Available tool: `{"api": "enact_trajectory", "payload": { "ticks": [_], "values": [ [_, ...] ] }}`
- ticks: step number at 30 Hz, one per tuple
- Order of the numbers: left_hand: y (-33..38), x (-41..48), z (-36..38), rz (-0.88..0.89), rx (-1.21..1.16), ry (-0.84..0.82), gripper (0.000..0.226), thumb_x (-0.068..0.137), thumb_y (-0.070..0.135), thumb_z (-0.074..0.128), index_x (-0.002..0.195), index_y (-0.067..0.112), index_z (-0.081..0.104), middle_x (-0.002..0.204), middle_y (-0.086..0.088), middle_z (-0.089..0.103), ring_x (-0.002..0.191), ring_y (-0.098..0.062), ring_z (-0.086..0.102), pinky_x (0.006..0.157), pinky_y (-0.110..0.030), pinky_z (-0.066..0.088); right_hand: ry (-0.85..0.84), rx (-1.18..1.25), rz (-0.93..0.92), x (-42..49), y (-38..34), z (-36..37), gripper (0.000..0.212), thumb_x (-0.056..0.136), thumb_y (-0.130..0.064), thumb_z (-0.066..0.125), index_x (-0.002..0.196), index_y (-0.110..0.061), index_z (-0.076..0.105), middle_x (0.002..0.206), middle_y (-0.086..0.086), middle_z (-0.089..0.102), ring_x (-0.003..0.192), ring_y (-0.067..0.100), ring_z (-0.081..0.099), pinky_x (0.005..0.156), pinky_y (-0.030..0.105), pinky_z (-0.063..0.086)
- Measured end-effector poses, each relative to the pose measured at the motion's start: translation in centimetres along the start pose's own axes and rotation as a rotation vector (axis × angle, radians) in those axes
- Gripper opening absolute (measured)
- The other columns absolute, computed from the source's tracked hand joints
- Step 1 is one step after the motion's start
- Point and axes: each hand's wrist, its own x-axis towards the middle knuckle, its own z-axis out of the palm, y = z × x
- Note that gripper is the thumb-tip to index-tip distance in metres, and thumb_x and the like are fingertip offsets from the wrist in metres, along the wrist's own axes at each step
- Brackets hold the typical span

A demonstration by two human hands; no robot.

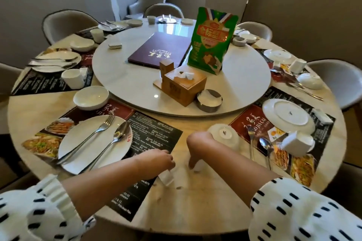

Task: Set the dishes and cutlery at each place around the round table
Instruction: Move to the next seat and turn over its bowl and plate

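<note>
Head view: six o'clock on the counter (195, 201), our left grip (161, 159) pinches a white piece (166, 177); right grip (197, 148) curls onto a second piece (198, 166), hold unclear. Next, probably, seat both upright.

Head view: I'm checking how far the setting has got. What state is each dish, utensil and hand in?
Left plate, upright, fork and spoon lying on it.
Left bowl, upright, empty.
Right bowl, upside down.
Right plate, upside down.
Right fork, flat on the placemat.
Menu, closed.
Green bag, standing upright.
Left hand, grips a blurred white piece.
Right hand, pointing down onto a white object; grip unclear.
</note>
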Motion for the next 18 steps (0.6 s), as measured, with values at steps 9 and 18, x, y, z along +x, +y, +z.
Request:
{"api": "enact_trajectory", "payload": {
  "ticks": [9,18],
  "values": [
    [-4.1,-2.1,-0.9,-0.402,-0.787,0.431,0.040,0.079,0.013,0.069,0.114,0.026,0.054,0.114,0.008,0.057,0.105,-0.010,0.058,0.084,-0.020,0.053,0.084,0.613,0.045,2.4,3.7,-0.5,0.059,0.070,-0.047,0.074,0.114,-0.012,0.056,0.100,0.002,0.060,0.086,0.015,0.060,0.077,0.029,0.055],
    [-8.4,0.9,-1.8,-0.548,-1.433,0.634,0.040,0.070,0.001,0.076,0.095,0.027,0.059,0.106,-0.008,0.063,0.100,-0.030,0.064,0.074,-0.033,0.057,0.226,1.564,0.066,3.0,4.4,0.6,0.077,0.070,-0.037,0.078,0.133,-0.016,0.038,0.130,0.007,0.048,0.105,0.019,0.051,0.068,0.024,0.048]
  ]
}}
